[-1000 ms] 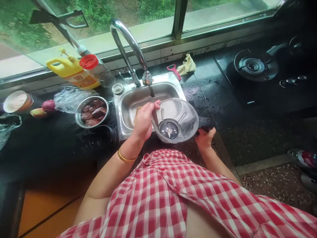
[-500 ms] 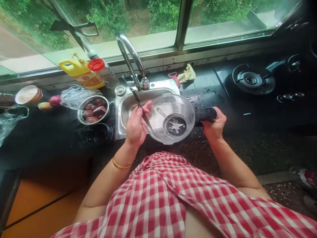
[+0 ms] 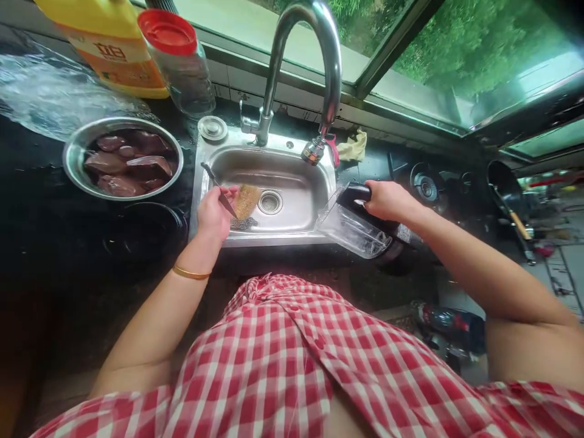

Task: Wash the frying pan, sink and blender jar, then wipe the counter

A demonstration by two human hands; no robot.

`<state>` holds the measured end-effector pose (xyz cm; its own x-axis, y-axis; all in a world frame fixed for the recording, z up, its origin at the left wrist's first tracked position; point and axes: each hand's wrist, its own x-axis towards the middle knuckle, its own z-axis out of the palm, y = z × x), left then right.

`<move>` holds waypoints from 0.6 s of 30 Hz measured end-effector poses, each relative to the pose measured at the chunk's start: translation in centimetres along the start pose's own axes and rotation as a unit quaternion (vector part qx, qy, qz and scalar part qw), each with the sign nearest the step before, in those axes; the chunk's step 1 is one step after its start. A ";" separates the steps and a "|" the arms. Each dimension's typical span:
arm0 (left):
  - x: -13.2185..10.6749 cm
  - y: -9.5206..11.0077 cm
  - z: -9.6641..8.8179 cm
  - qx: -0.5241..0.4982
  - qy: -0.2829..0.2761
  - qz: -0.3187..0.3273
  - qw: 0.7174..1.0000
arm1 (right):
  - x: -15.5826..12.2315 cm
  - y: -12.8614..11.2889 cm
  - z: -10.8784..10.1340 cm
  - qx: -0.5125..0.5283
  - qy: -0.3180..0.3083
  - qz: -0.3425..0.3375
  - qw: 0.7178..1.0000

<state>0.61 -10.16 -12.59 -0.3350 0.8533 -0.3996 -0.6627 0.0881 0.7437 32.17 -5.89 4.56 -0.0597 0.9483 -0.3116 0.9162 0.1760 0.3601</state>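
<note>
My left hand (image 3: 213, 214) is closed on a thin dark utensil (image 3: 218, 190), held over the left front of the steel sink (image 3: 292, 170), close to a yellow scouring pad (image 3: 246, 201) lying in the basin. My right hand (image 3: 385, 201) grips the black handle of a clear blender jug (image 3: 353, 230). The jug is tipped on its side at the sink's right edge, mouth toward the basin. The curved tap (image 3: 314, 67) arches above the sink.
A steel bowl of purple pieces (image 3: 122, 159) and a dark glass lid (image 3: 143, 234) sit left of the sink. A yellow bottle (image 3: 107, 42) and a red-capped jar (image 3: 177, 58) stand behind. A gas hob (image 3: 426, 185) is at the right.
The jug went from upright over the sink to tipped sideways at its right edge. My left hand dropped toward the scouring pad. My head moved closer and lower.
</note>
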 end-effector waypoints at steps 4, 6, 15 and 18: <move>4.4 1.0 0.2 0.011 -0.017 0.024 1.000 | 3.2 -1.6 -1.4 -0.053 -0.050 0.014 0.997; 6.8 1.6 0.9 0.016 -0.020 0.052 0.998 | 4.2 -2.3 -1.9 -0.068 -0.073 0.020 0.995; 15.9 5.1 7.6 0.034 -0.062 0.125 0.990 | 3.8 -2.3 -2.2 -0.036 -0.104 0.035 0.993; 18.2 5.8 10.3 0.036 -0.081 0.121 0.989 | 1.2 -1.4 -2.4 0.069 -0.039 0.070 0.994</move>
<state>-2.41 11.16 -9.97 -0.3628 0.9243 -0.1182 -0.5245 -0.0977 0.8458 29.87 -4.40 5.77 0.0981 0.9366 -0.3363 0.9594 0.0008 0.2820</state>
